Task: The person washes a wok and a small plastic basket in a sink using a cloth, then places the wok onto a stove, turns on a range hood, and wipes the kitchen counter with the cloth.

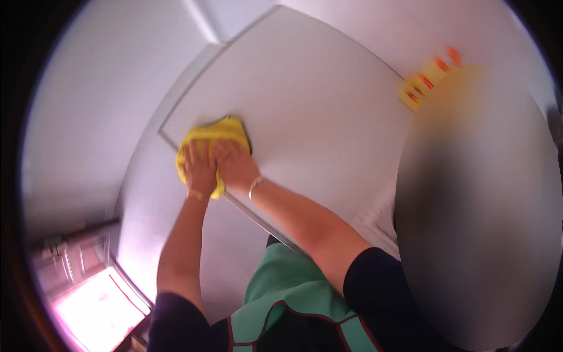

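Observation:
A yellow cloth (pixel 233 129) with a dark edge lies bunched on a pale, flat tabletop (pixel 305 100), close to its left corner. My left hand (pixel 200 167) presses on the cloth from above, its fingers bent slightly into the fabric. Right beside it, touching, my right hand (pixel 233 166) grips the same cloth with its fingers closed together. Parts of the fingertips are hidden in the folds. Both arms reach forward and to the left, and each wrist wears a thin band.
The tabletop's metal-coloured near edge (pixel 258 222) runs just in front of my green apron (pixel 293 276). Blurred yellow and orange items (pixel 417 89) are at the far right. A large smeared oval hides the right side. Bright light comes through an opening (pixel 99 308) at lower left.

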The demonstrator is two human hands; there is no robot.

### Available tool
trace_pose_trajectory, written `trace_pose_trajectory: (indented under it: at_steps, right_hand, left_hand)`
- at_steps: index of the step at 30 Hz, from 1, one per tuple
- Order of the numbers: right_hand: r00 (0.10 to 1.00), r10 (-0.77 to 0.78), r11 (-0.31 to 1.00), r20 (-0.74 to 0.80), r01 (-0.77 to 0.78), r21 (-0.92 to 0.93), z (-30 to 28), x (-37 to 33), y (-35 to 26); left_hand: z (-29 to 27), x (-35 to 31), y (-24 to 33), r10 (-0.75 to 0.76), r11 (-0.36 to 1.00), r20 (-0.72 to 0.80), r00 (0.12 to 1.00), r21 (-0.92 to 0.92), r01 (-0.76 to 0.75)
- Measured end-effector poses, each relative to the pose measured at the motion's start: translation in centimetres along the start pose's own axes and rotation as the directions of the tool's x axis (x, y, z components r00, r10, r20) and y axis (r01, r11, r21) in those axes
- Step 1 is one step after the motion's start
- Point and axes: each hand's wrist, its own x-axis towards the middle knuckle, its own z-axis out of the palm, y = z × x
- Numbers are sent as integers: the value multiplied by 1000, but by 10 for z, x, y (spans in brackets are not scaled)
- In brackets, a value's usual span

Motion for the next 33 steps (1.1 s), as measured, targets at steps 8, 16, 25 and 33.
trace_pose_trajectory:
  at_steps: [8,16,25,33]
  right_hand:
    - [961,257,965,-104,-260,-15,-115,-375,-2]
    - [635,747,639,-195,-768,-51,-190,-652,-6]
    - [-42,922,40,-384,-978,204,-180,-723,-38]
    - [68,852,328,-519,-842,428,-209,-653,18]
  left_hand:
    - [-11,-262,208,657,752,80,749,-133,-646]
    - [6,-407,433,999,-6,-46,12,-377,-926]
    - [22,-499,506,928,-370,-130,-349,-434,-821]
    - [-41,-351,428,987,28,-92,130,-702,-711]
